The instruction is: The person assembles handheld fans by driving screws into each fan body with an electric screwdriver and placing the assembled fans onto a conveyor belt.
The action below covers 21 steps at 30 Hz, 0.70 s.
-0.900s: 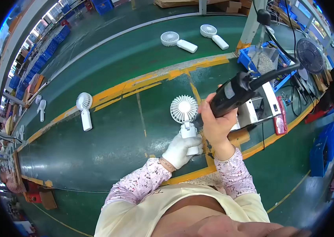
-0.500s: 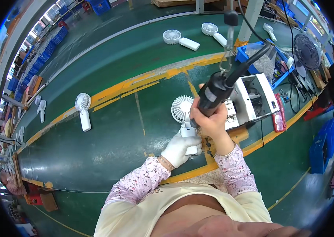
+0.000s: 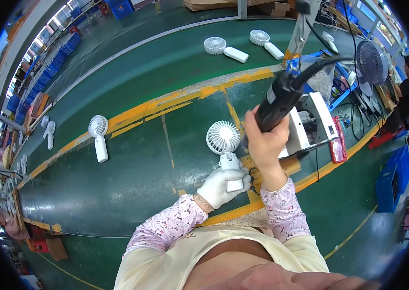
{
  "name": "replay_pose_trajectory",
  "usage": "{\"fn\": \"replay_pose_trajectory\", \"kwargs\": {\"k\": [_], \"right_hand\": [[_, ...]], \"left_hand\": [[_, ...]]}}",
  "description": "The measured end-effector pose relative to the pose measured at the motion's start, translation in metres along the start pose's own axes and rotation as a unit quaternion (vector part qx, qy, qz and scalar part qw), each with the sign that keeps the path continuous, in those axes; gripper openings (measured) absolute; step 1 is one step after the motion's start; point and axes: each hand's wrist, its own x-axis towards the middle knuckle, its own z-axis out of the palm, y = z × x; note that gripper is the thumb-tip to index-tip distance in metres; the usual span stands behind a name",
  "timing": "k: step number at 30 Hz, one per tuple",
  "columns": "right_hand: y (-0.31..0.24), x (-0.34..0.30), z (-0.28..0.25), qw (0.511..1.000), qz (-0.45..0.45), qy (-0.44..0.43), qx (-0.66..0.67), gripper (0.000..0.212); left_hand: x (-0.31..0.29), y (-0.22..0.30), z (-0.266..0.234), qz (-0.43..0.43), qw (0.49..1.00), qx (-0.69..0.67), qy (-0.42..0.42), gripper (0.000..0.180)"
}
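Note:
My left hand (image 3: 222,185), in a white glove, is closed around the handle of a small white handheld fan (image 3: 223,137). The fan's round grille points away from me, above the dark green work surface. My bare right hand (image 3: 266,146) grips a black electric screwdriver (image 3: 278,102), which hangs from a metal spring and has a thick black cable. The screwdriver stands to the right of the fan, apart from it; its tip is hidden behind my right hand.
A white box-shaped machine (image 3: 313,123) stands right of my right hand, beside a red case (image 3: 338,140). Another white fan (image 3: 98,126) lies to the left. Two more fans lie on the green belt (image 3: 165,72) beyond. A blue tray (image 3: 342,89) with tools and a dark fan (image 3: 371,63) are at the far right.
My right hand has moved the screwdriver right, away from the fan's handle. The fan stays in my left hand, its head now fully in sight and shifted slightly nearer.

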Motion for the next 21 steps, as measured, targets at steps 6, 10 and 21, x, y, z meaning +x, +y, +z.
{"fn": "replay_pose_trajectory", "kwargs": {"k": [6, 10, 21], "right_hand": [[-0.014, -0.023, 0.016, 0.969, 0.084, -0.013, 0.233, 0.026], [-0.002, -0.036, 0.022, 0.967, 0.132, -0.04, 0.216, 0.03], [-0.001, -0.036, 0.015, 0.943, 0.092, -0.094, 0.306, 0.051]], "left_hand": [[-0.004, -0.002, -0.003, 0.022, 0.999, 0.029, 0.024, 0.021], [0.0, -0.006, -0.018, 0.214, 0.807, 0.547, -0.053, 0.026], [0.002, -0.006, -0.016, 0.106, 0.925, 0.354, -0.089, 0.023]]}}
